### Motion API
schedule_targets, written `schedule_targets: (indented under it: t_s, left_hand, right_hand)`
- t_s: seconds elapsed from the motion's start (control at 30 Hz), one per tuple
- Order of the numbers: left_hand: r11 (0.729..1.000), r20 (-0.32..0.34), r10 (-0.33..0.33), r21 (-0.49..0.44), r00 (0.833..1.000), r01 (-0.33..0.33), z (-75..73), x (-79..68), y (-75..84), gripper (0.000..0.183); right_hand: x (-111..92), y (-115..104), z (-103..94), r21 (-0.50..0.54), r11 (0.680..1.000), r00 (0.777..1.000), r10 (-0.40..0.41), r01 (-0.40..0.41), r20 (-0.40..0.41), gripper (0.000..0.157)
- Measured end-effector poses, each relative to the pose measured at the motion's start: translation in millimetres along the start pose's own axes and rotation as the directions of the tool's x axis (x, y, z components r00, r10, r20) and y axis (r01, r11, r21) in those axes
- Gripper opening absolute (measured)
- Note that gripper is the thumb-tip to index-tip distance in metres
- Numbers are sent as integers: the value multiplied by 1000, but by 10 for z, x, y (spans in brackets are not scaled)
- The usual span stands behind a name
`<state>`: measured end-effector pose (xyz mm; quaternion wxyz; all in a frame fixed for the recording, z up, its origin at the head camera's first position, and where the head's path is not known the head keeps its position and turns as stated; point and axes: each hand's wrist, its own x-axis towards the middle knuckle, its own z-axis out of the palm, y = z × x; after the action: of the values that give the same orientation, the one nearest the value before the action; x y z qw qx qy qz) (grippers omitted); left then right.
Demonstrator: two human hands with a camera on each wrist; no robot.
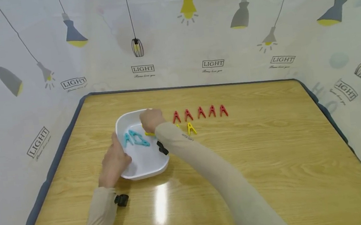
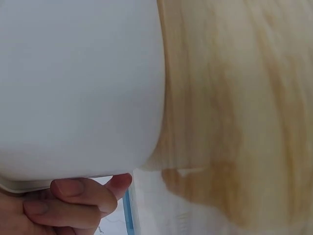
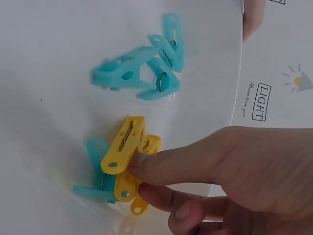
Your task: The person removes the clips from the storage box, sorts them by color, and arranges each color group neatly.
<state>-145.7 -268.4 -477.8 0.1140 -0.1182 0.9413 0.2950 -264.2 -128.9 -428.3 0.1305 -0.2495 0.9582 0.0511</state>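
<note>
A white plastic tub (image 1: 144, 162) stands on the table. My left hand (image 1: 114, 161) grips its left side; in the left wrist view, curled fingers (image 2: 80, 196) show at the rim. Reaching over the far part of the tub, my right hand (image 1: 152, 120) pinches a yellow clothespin (image 3: 122, 149) between thumb and fingers. More yellow plastic lies right under it, partly covered by the hand. Light-blue clothespins (image 3: 124, 71) lie on the tub floor, and another blue clothespin (image 3: 98, 152) sits half under the yellow ones.
Right of the tub, several red clothespins (image 1: 201, 112) stand in a row on the wooden table (image 1: 270, 147). In front of them is a yellow clothespin (image 1: 191, 128), with another mostly hidden by the right sleeve (image 1: 198, 154). A printed cloth (image 1: 166, 37) hangs around the table.
</note>
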Motion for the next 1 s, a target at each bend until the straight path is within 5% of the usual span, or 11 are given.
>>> schedule_targets:
  t_s: [0.23,0.43,0.53,0.67,0.8,1.0]
  left_hand:
    - [999,-40,42,19,998,-41,-2,23,39,107]
    - [1000,-14,14,21,1000,-14,-1,13,41,107]
    - [999,-9,2,40,1000,-2,6,-9,1,106]
    - [998,-31,12,59,999,-10,14,-11,-51,104]
    - [998,-48,29,53,998,-26,18,-5,-71,101]
    - [998,-35,32,54,999,-30,23,-4,-51,101]
  right_hand:
    - [-2,68,-77,14,999,999,-40,40,9,18]
    - [-44,109,-205,156,986,997,-58,50,47,13]
    - [-83,125,-248,251,965,995,-91,79,35,4]
    - [-137,192,-301,365,918,988,-146,154,-51,16]
    - [-205,277,-295,427,882,979,-159,199,-127,14]
    - [-257,348,-243,477,853,977,-163,211,-141,9]
